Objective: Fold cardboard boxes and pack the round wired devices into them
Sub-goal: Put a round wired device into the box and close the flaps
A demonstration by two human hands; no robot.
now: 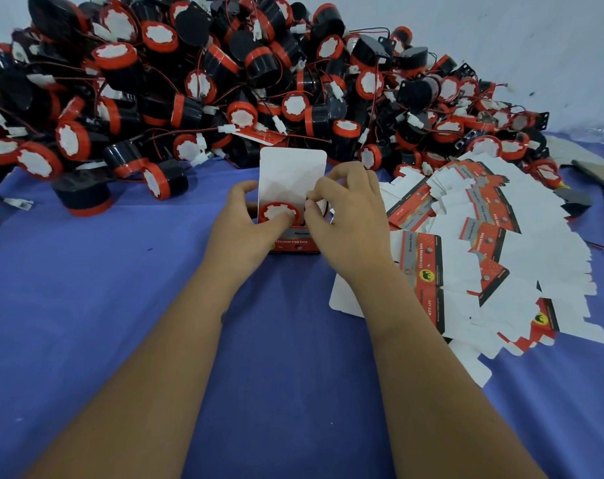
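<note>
left hand (pixel 245 223) curled around box (pixel 295 236), frame centre | right hand (pixel 345 209) pinching white connector (pixel 310 201) over device (pixel 278 213)

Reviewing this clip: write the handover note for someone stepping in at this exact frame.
Left hand: grips the open box from its left, thumb on the device seated inside.
Right hand: pinches something small at the box's right edge; wire or side flap, can't tell.
Lid flap stands upright, unclosed.
Done: box folded, device in.
Left: tuck wire, close the lid flap, then repeat from the device pile behind and the flat box blanks on the right.
</note>
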